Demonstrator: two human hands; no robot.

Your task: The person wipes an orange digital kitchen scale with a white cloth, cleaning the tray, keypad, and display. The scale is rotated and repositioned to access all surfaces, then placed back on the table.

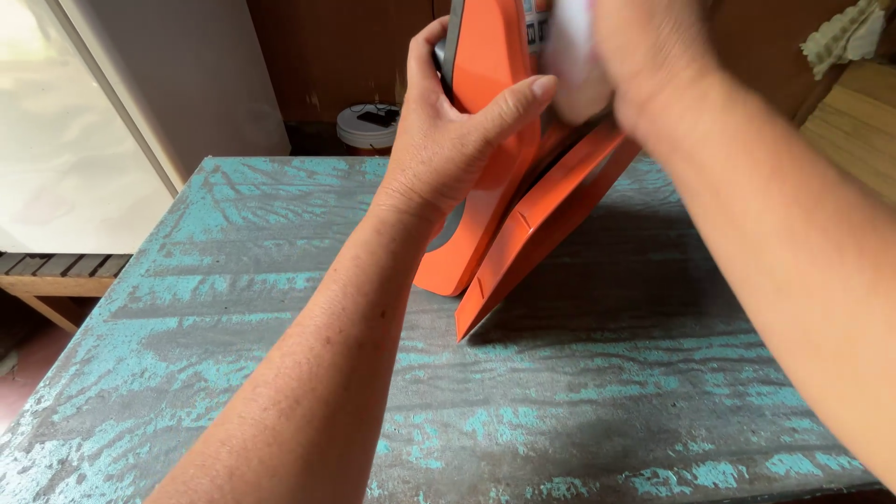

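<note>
An orange plastic machine casing point(504, 215) stands tilted on a worn table point(280, 243) with peeling turquoise paint. Its lower corner rests on the tabletop near the middle. My left hand point(448, 140) grips the casing's left edge, thumb across the orange face. My right hand point(644, 56) is at the top of the casing, blurred, pressed against it with something white point(571, 47) under the fingers; what that white thing is I cannot tell. The casing's top runs out of view.
A white round container point(368, 126) with a dark object on its lid sits on the floor beyond the table's far edge. A pale wall panel point(112, 103) is at the left, a wooden bench point(56, 275) below it, wooden boards point(854, 131) at the right.
</note>
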